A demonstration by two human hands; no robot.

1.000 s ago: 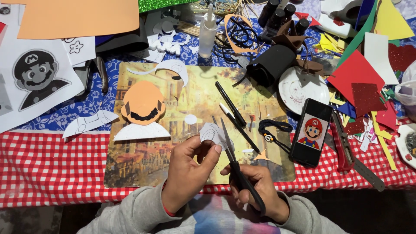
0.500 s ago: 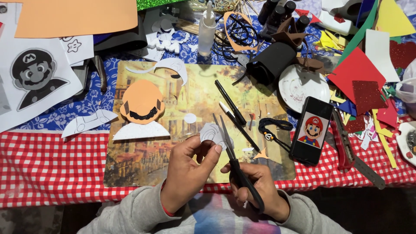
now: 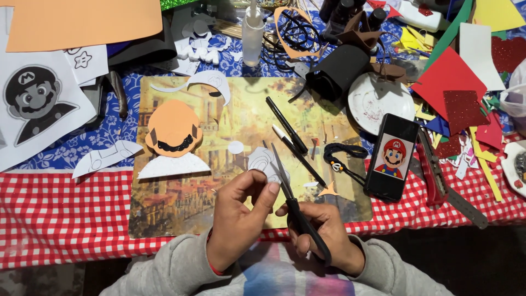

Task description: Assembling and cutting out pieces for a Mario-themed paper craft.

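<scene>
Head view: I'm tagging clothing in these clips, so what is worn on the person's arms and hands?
Both arms wear loose grey sweatshirt sleeves ending in ribbed cuffs. The left hand and right hand are bare, with no gloves or rings showing. A thin red band edges the left wrist.

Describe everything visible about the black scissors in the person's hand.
The scissors are all black, with slim pointed blades and looped handles that look like plastic. The right hand grips the handles, fingers through the loops, low over the picture mat. The blades point up and away from the person, slightly apart, and close around the edge of a small white paper piece with pencilled curves, which the left hand pinches between thumb and fingertips. The handles are mostly hidden by the fingers.
</scene>
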